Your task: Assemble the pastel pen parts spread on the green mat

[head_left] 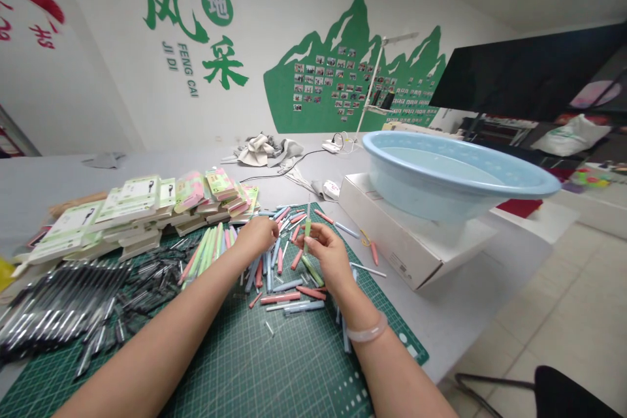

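Note:
My right hand is closed round a light green pen barrel, held upright over the green cutting mat. My left hand is curled just to the left, fingers down on the loose pile of pink, blue and green pen parts; what it pinches is hidden. A pale bracelet circles my right wrist.
Black pen parts cover the mat's left side. Stacked packaged cards lie behind them. A light blue basin sits on a white box at the right. Cables and cloth lie further back. A black chair stands at lower right.

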`<state>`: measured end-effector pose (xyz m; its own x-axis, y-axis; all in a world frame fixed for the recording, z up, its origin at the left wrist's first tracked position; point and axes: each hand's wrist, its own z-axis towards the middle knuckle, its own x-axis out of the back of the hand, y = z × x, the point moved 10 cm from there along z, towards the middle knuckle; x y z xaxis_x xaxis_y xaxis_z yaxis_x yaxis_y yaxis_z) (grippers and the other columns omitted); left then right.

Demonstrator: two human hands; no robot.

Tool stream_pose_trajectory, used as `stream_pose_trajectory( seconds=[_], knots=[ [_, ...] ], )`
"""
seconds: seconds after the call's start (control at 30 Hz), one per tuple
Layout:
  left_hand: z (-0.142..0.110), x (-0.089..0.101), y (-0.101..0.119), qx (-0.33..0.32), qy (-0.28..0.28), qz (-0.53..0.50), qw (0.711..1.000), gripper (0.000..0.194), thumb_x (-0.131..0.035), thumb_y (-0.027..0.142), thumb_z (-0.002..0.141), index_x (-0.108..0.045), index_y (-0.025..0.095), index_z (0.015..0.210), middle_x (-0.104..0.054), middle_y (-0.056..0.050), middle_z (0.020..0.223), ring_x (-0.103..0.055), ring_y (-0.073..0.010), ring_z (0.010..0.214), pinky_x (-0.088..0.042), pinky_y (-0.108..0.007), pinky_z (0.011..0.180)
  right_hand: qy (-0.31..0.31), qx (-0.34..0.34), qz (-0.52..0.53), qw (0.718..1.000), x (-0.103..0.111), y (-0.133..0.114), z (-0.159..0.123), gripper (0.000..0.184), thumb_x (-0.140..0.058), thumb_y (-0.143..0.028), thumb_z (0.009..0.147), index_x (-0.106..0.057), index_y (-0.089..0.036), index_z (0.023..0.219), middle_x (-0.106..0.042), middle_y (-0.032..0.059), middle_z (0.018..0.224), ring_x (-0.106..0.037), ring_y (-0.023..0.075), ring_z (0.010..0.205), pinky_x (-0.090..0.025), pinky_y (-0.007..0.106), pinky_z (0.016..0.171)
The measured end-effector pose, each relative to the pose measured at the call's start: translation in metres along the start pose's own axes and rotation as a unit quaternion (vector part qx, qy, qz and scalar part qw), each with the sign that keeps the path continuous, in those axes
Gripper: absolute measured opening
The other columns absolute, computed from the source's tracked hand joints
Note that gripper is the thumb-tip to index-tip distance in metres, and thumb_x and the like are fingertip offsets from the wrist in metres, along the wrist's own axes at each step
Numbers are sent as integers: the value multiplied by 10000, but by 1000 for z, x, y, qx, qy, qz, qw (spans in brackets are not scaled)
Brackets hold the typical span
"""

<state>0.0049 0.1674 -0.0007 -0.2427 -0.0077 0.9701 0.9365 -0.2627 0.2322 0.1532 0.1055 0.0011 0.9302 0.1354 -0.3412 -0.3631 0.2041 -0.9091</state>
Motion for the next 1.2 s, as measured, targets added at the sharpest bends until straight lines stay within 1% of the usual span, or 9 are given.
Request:
stream_pose_trajectory(
  seconds=[0.13, 0.27, 0.5, 0.67, 0.83, 0.93, 1.07, 1.13, 1.2],
  knots=[
    [4, -2, 0, 9, 0, 27, 1000, 220, -544, 139, 675, -723, 229, 765, -678, -78, 889, -596, -211, 873, -424, -271, 743, 22, -10, 21, 999, 4, 2, 0, 243, -672, -216, 663, -641, -217, 905, -672, 18, 840, -648, 186, 760, -514, 402, 813],
    [16, 0, 1, 5, -1, 42, 999, 236, -545, 147, 683, -728, 236, 802, -681, -83, 918, -594, -218, 898, -423, -279, 761, 35, -9, 19, 999, 7, 0, 0, 211, -652, -188, 660, -633, -209, 869, -661, 12, 828, -638, 181, 769, -519, 392, 805],
    [35, -9, 15, 2, -8, 53, 999, 201, -573, 240, 719, -722, 254, 854, -688, -66, 940, -606, -200, 904, -431, -254, 766, 45, -11, 6, 999, 11, -1, 2, 201, -652, -208, 648, -623, -200, 847, -658, 11, 787, -632, 184, 756, -521, 383, 783],
    [40, -18, 23, 22, 1, 64, 998, 217, -542, 246, 755, -696, 201, 902, -658, -124, 1020, -596, -233, 966, -442, -300, 804, 46, -10, 7, 999, 12, 0, 2, 187, -637, -191, 649, -622, -202, 835, -654, 1, 787, -630, 176, 750, -522, 372, 781],
    [41, -23, 21, 32, -8, 63, 997, 235, -526, 188, 757, -670, 141, 936, -644, -181, 1038, -593, -260, 995, -443, -342, 830, 30, 1, -17, 999, 9, 0, 2, 191, -617, -186, 668, -621, -198, 858, -661, 9, 806, -635, 178, 743, -517, 360, 774],
    [44, -24, 15, 39, -16, 48, 998, 216, -549, 173, 721, -674, 131, 892, -656, -185, 1007, -608, -272, 959, -454, -352, 802, 28, 1, -26, 999, 8, -1, 2, 184, -617, -192, 671, -622, -195, 855, -662, 13, 792, -636, 184, 741, -519, 355, 759],
    [47, -24, 6, 44, -32, 1, 999, 98, -631, 164, 600, -673, 153, 688, -692, -134, 819, -639, -259, 821, -467, -333, 731, 32, -3, -19, 999, 7, -2, 1, 182, -629, -205, 662, -624, -197, 843, -662, 8, 767, -633, 179, 721, -520, 354, 748],
    [46, -19, 2, 38, -31, -38, 998, 45, -646, 165, 566, -654, 159, 610, -686, -99, 713, -637, -235, 765, -464, -310, 713, 35, -9, -12, 999, 7, -1, 1, 183, -637, -206, 651, -621, -195, 833, -659, 6, 755, -634, 176, 710, -521, 352, 737],
    [41, -10, 0, 28, -18, -89, 995, 41, -638, 194, 588, -646, 161, 610, -678, -70, 674, -630, -206, 734, -462, -286, 699, 34, -21, -16, 999, 7, 2, 1, 183, -643, -200, 640, -619, -192, 822, -654, 4, 746, -636, 175, 701, -523, 341, 719]
  ],
)
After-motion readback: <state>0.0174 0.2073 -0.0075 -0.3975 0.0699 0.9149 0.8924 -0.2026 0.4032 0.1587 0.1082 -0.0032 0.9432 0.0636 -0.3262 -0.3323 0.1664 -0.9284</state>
